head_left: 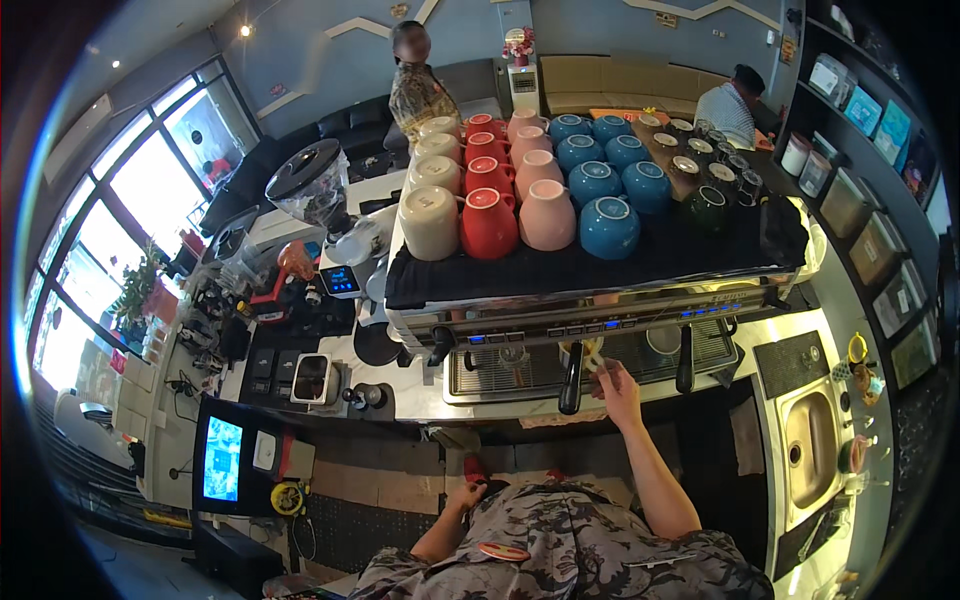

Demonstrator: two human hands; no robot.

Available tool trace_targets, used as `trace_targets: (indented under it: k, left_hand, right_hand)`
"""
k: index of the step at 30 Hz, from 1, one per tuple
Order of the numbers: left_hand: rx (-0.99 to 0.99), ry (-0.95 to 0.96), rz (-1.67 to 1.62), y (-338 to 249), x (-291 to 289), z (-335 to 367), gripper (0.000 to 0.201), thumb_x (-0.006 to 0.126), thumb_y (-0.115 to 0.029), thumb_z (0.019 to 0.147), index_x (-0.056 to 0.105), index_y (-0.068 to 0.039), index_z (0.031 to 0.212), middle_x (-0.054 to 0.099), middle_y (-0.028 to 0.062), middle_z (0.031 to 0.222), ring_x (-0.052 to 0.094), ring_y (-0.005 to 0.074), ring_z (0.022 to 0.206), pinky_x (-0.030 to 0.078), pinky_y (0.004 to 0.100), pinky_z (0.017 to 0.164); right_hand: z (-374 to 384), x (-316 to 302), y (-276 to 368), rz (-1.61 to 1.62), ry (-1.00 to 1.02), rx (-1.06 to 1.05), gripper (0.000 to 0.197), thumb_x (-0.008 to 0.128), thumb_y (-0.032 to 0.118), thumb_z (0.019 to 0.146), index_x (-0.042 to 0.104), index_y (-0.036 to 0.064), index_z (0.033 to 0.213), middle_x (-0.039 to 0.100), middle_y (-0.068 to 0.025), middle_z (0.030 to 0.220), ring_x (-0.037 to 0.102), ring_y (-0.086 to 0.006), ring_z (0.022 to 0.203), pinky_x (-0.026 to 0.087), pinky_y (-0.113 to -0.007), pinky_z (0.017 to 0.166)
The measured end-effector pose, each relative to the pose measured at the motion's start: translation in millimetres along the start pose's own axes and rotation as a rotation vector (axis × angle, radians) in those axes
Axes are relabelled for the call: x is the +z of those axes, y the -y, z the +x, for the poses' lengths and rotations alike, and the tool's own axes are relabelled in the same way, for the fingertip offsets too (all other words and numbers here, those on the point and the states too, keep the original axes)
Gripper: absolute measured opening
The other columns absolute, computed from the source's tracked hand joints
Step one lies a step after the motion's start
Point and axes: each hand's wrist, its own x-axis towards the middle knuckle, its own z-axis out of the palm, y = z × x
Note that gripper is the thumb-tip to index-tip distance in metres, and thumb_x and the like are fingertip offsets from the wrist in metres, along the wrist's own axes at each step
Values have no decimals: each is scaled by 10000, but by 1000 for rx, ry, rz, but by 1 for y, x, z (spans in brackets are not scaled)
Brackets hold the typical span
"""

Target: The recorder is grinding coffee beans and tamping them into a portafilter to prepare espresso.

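Observation:
My right hand reaches to the front of a wide espresso machine. Its fingers are closed on the handle of a pale cup on the drip tray, just beside a black portafilter handle. The cup is partly hidden by the portafilter and my fingers. A second black portafilter handle sticks out further right. Low in front of my waist, my left hand is closed by a small dark thing whose kind I cannot make out.
Upside-down cups in white, red, pink and blue stand in rows on the machine. A coffee grinder is at left, a steel sink at right. A screen stands lower left. Two people are in the background, one standing.

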Motion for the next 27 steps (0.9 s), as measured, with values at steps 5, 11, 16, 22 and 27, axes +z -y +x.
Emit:
trace_targets:
  k: [5,11,16,22,27]
  left_hand:
    - [67,-61,-68,25,13,21,686,507,-647,844,641,-60,1174,638,216,1161,591,363,1117,455,423,940]
    - [26,-75,-22,-1,4,11,675,493,-640,859,639,-56,1164,665,189,1109,620,345,1064,469,413,912]
    - [15,-88,-32,-10,6,2,628,512,-628,852,676,-63,1071,669,199,1078,623,368,1041,486,452,887]
    - [26,-54,-14,13,23,17,659,498,-635,864,661,-56,1135,666,212,1083,618,368,1057,475,416,900]
    - [55,-52,-113,4,7,8,729,539,-641,838,627,-6,1186,645,241,1133,610,374,1093,469,432,918]
  right_hand:
    - [3,4,-4,109,53,23,445,581,263,955,459,-3,1290,657,-94,955,628,-123,670,503,-258,593]
    - [2,-10,-46,-267,-73,-276,379,652,179,899,517,14,1213,601,-93,993,614,-168,772,495,-300,661]
    - [-20,-17,-42,-549,-89,-304,363,677,154,881,529,24,1186,530,-135,1104,610,-201,769,497,-331,656]
    - [-28,-16,-52,-536,-45,-265,431,719,134,831,519,54,1204,466,-167,1228,609,-268,805,512,-346,655]
    - [-25,-13,-56,-599,-13,-289,504,723,131,797,497,60,1241,439,-209,1314,607,-337,961,536,-376,756]
